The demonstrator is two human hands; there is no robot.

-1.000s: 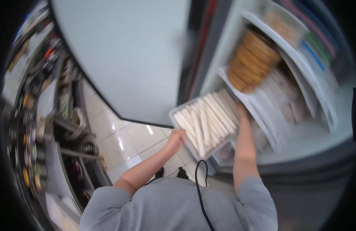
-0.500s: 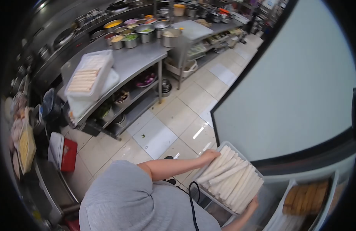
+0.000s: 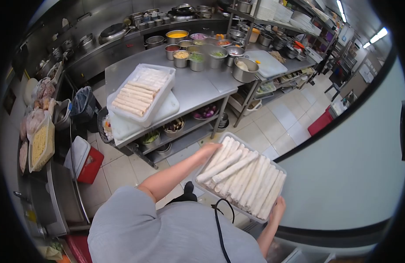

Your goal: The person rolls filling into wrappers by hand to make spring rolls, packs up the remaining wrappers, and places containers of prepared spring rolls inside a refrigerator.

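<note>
A clear plastic container (image 3: 202, 187) filled with long, pale, uncooked rolls (image 3: 248, 177) is held out in front of my body. My left hand (image 3: 210, 150) grips its far left side, with the fingers partly hidden by the wall. On the near right corner, my right hand (image 3: 278, 208) is closed around the edge. Most rolls lie side by side, and a couple rest slantwise on top. A second plastic container (image 3: 146, 117) of similar rolls (image 3: 134, 97) stands on a white cutting board (image 3: 171, 105) on the steel table.
Pots of chopped food, including a large steel pot (image 3: 245, 75), line the steel table's (image 3: 198, 94) far side. A pale door panel (image 3: 342, 175) stands close on my right. A red cooler (image 3: 90, 164) sits on the tiled floor (image 3: 123, 173) at left.
The container in my hands has moved up and away from the lower-right compartment with brown blocks, which has mostly left view. My view has tilted up, showing more of the kitchen.
</note>
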